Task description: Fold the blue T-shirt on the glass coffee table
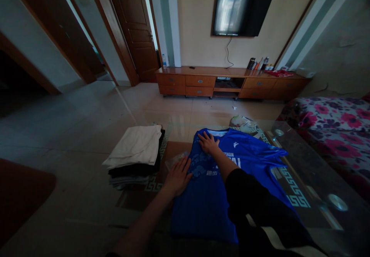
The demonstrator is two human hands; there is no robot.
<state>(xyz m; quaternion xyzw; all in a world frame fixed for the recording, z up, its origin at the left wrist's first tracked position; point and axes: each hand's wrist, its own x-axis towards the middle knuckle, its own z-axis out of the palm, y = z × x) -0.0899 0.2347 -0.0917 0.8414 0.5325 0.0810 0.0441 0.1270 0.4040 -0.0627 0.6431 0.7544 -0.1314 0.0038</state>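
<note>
A blue T-shirt (254, 153) with white lettering lies spread on the glass table (303, 172), its left side turned in along a straight edge. My left hand (179, 175) rests on that left edge, fingers stretched out. Higher up, near the collar, my right hand (208, 143) lies on the shirt with its fingers spread. My right forearm, in a black sleeve, crosses over the shirt and hides part of the print. To the left of my hands sits a stack of folded clothes (135, 145), white on top with black and grey below.
Clear plastic wrapping (175, 159) lies between stack and shirt. A plastic bag (243, 122) is at the table's far side. A flower-patterned sofa (338, 118) stands at the right. Beyond are a wooden TV cabinet (199, 80) and a wall television (243, 14).
</note>
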